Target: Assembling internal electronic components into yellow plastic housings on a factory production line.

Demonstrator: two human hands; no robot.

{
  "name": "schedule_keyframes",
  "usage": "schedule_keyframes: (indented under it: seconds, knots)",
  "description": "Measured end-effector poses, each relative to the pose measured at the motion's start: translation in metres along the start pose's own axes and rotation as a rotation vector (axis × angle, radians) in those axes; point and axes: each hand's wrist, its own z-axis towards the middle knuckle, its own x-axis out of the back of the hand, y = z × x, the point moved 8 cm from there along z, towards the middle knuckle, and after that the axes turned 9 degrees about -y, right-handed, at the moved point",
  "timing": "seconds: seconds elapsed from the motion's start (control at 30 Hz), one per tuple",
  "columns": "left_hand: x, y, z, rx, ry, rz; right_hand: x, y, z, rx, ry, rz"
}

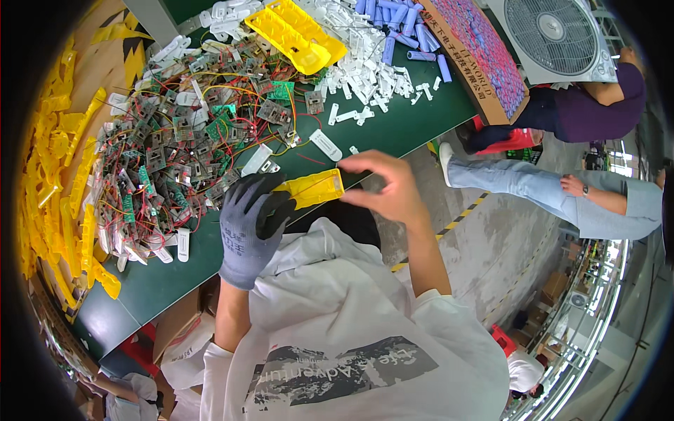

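Observation:
My left hand, in a grey glove with black fingertips, grips one end of a flat yellow plastic shell just above the near edge of the green table. My bare right hand pinches the shell's other end with its fingertips. A big tangle of small circuit boards with red and yellow wires lies on the table just beyond my left hand. A loose white plastic piece sits right behind the shell.
Stacked yellow shells and a heap of white plastic parts lie farther back, with lilac cylindrical cells and a cardboard box of them. More yellow shells line the left side. Two seated people and a fan are on the right.

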Motion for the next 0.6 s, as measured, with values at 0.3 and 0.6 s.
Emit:
schedule_keyframes:
  seconds: [0.3,0.6]
  knots:
    - [-0.007,-0.007,0.001,-0.001,0.004,0.072,0.025,0.021,0.017,-0.114,0.000,-0.308]
    - [-0.009,-0.012,0.000,0.045,0.000,0.074,0.009,0.009,0.013,-0.134,0.085,-0.036]
